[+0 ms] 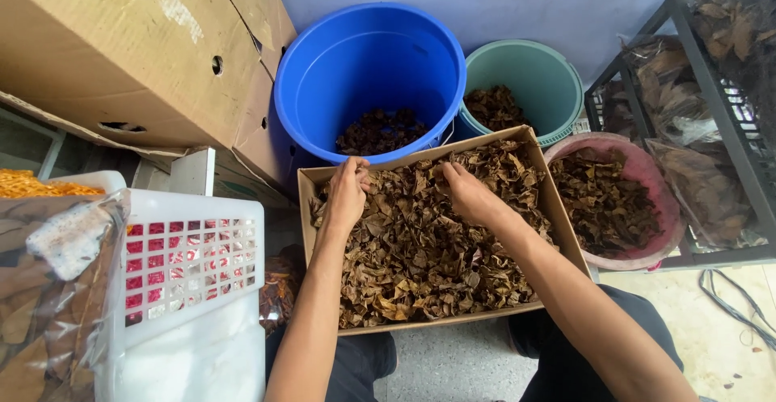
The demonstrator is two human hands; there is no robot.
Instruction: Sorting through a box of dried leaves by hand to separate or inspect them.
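A shallow cardboard tray [566,232] full of dried brown leaf-like pieces [428,248] rests on my knees. My left hand [347,194] lies at the tray's far left corner, fingers pinched around a few dried pieces. My right hand [467,194] reaches into the far middle of the pile, fingers bent down among the pieces. Behind the tray stand a large blue bucket [323,86] with dark pieces at its bottom, a green bucket [541,70] with brown pieces, and a pink basin [667,200] of dried pieces at the right.
A big cardboard box [121,54] leans at the upper left. A white plastic crate [186,264] and a clear bag of dried pieces [48,289] sit at the left. A black wire rack [719,103] holding bags of dried pieces stands at the right, with cables [735,305] on the floor.
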